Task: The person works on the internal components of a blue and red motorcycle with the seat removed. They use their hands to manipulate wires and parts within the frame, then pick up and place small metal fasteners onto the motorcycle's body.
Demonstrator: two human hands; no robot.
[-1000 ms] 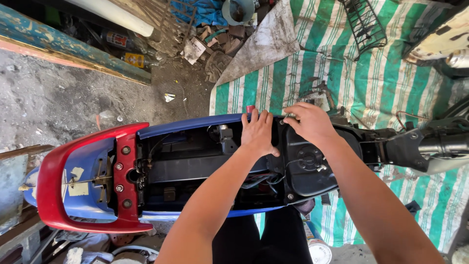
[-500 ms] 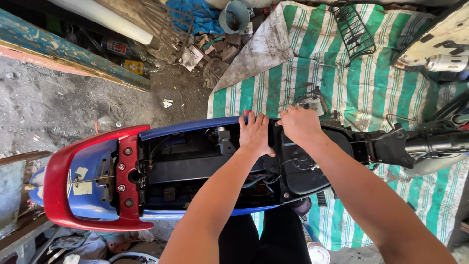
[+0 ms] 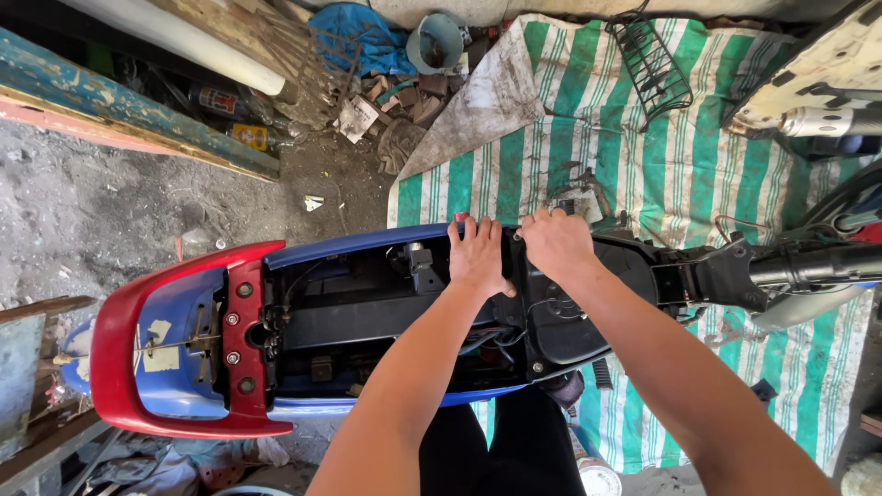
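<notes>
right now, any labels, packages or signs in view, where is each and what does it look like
Bottle: lying in the clutter under the plank, top left; dark, with a red and white label.
Yellow can: just right of and below that bottle; yellow label with dark marks.
Paper scrap: on the dirt in the rubble, top middle; pale, crumpled, printed.
Stickers: on the scooter's blue tail panel, inside the red rim; pale, peeling, roughly square.
No signs or screens.
</notes>
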